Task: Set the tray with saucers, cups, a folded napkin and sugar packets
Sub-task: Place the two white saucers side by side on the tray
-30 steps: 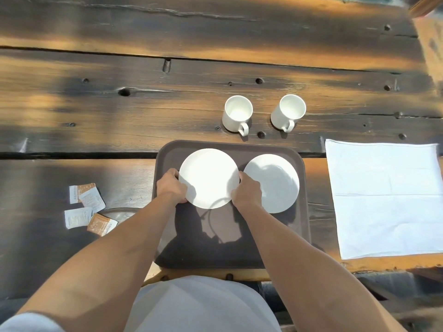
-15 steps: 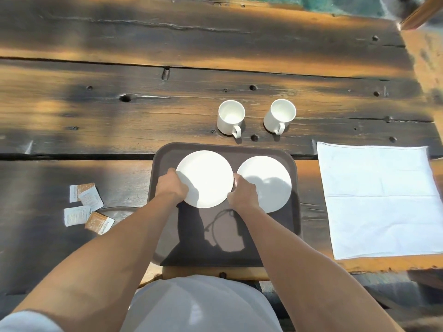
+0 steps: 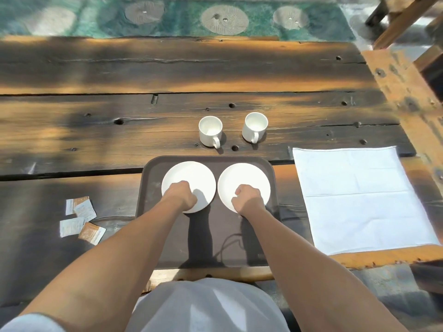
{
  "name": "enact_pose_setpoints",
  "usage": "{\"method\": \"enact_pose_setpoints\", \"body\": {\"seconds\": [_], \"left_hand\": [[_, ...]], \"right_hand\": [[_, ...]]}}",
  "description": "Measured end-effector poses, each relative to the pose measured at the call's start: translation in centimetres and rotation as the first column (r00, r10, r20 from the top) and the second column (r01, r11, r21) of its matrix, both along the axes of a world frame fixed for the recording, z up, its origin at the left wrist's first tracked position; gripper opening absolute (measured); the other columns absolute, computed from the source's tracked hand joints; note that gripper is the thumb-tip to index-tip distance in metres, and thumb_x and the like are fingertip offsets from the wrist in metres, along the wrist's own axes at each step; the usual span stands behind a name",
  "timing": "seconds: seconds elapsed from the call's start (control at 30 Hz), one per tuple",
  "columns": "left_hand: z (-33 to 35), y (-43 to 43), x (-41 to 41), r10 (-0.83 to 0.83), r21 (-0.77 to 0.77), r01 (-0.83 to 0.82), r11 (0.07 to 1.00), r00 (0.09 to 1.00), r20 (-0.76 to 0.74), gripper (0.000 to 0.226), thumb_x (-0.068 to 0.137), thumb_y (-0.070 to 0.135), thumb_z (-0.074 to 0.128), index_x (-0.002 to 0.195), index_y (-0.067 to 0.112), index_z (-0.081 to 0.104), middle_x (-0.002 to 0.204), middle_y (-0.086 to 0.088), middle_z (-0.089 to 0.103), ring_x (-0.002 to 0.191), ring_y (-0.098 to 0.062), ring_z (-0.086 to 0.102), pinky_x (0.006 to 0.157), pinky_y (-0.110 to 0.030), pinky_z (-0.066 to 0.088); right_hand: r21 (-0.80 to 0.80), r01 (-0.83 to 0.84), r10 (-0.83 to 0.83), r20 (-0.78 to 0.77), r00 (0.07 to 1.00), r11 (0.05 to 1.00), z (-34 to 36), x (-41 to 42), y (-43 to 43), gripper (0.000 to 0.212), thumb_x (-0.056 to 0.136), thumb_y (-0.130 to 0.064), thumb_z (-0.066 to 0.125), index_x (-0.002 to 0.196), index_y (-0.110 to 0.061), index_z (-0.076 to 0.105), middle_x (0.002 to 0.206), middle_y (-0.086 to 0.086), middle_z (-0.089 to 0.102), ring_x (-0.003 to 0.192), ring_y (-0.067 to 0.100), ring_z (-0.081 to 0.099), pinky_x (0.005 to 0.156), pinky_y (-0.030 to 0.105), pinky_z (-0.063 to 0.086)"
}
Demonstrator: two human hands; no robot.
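Note:
Two white saucers lie side by side in the far half of the dark brown tray (image 3: 148, 188). My left hand (image 3: 179, 196) rests with curled fingers on the near edge of the left saucer (image 3: 191, 174). On the near edge of the right saucer (image 3: 247, 174) sits my right hand (image 3: 247, 200), fingers curled the same way. Two white cups (image 3: 210, 130) (image 3: 254, 125) stand upright on the table just beyond the tray, handles toward me. A white napkin (image 3: 359, 195) lies spread flat to the tray's right. Several sugar packets (image 3: 80, 219) lie to its left.
The table is dark, knotted wooden planks (image 3: 96, 130) with gaps between them. A green patterned rug (image 3: 167, 17) lies beyond the far edge. Wooden chair parts (image 3: 407, 25) stand at the upper right. The tray's near half is bare.
Both hands held the left saucer by its sides; now it lies flat and my right hand has shifted onto the right saucer. The view has tilted up.

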State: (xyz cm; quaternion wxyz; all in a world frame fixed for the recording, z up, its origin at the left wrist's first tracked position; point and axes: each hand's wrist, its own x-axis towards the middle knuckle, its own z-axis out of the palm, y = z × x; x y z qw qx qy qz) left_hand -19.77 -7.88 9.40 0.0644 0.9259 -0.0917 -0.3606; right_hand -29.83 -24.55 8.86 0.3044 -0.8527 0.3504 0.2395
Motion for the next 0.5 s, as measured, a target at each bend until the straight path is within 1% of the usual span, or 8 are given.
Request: {"method": "enact_pose_setpoints", "body": {"seconds": [0.07,0.13,0.2,0.27,0.33,0.43,0.5], "left_hand": [[0.7,-0.9,-0.8,-0.058,0.000,0.058,0.998,0.998,-0.001,0.034,0.087,0.016,0.048,0.118,0.009,0.060,0.111,-0.013,0.062,0.090,-0.032,0.060,0.080,-0.039,0.058],[1.0,-1.8,-1.8,-0.114,0.010,0.114,0.993,0.993,-0.001,0.031,0.085,0.014,0.050,0.113,0.011,0.062,0.112,-0.012,0.064,0.096,-0.032,0.061,0.086,-0.040,0.056],[1.2,-2.7,-3.2,-0.166,0.018,0.166,0.986,0.986,0.006,0.027,0.082,0.012,0.052,0.107,0.012,0.063,0.110,-0.010,0.064,0.096,-0.031,0.060,0.087,-0.040,0.055],[1.1,-3.6,-4.9,-0.233,0.022,0.233,0.972,0.972,0.017,0.025,0.083,0.013,0.050,0.104,0.013,0.062,0.108,-0.009,0.064,0.092,-0.029,0.058,0.085,-0.039,0.055],[1.0,-4.4,-6.7,-0.302,0.033,0.302,0.953,0.953,0.018,0.025,0.085,0.015,0.050,0.107,0.014,0.061,0.110,-0.008,0.064,0.093,-0.029,0.058,0.084,-0.039,0.054],[0.8,-5.5,-8.9,-0.394,0.057,0.393,0.918,0.919,0.004,0.028,0.085,0.017,0.052,0.112,0.014,0.058,0.114,-0.007,0.062,0.101,-0.029,0.060,0.084,-0.040,0.054],[0.6,-6.1,-10.0,-0.438,0.056,0.437,0.898,0.899,-0.005,0.029,0.086,0.018,0.052,0.114,0.013,0.057,0.117,-0.009,0.061,0.105,-0.030,0.059,0.085,-0.041,0.053]], "right_hand": [[-0.006,-0.024,0.024,0.005,1.000,1.000,0.3,-0.9,-0.6,0.033,0.092,-0.018,0.052,0.122,-0.009,0.059,0.121,0.013,0.061,0.105,0.035,0.064,0.093,0.041,0.055],[-0.024,-0.055,0.055,0.007,0.998,0.998,0.4,-1.9,-1.3,0.032,0.092,-0.018,0.052,0.122,-0.009,0.061,0.119,0.013,0.063,0.105,0.033,0.062,0.092,0.040,0.055],[-0.027,-0.065,0.066,0.013,0.998,0.997,0.3,-3.0,-2.1,0.032,0.092,-0.017,0.052,0.121,-0.009,0.061,0.119,0.012,0.063,0.105,0.033,0.061,0.092,0.039,0.055],[-0.030,-0.078,0.079,0.015,0.997,0.996,0.3,-4.0,-2.7,0.031,0.092,-0.018,0.053,0.121,-0.009,0.061,0.120,0.012,0.064,0.105,0.032,0.061,0.092,0.038,0.055],[-0.037,-0.097,0.097,0.008,0.995,0.995,0.4,-5.1,-3.2,0.031,0.093,-0.018,0.051,0.121,-0.009,0.060,0.121,0.013,0.063,0.106,0.032,0.060,0.091,0.036,0.053],[-0.074,-0.142,0.140,-0.031,0.990,0.987,0.4,-6.9,-4.0,0.030,0.094,-0.019,0.049,0.122,-0.012,0.058,0.120,0.012,0.062,0.101,0.030,0.060,0.082,0.032,0.051],[-0.107,-0.190,0.182,-0.082,0.980,0.976,0.4,-7.8,-4.4,0.031,0.094,-0.020,0.048,0.123,-0.015,0.056,0.119,0.011,0.062,0.101,0.029,0.060,0.084,0.035,0.053]]}}
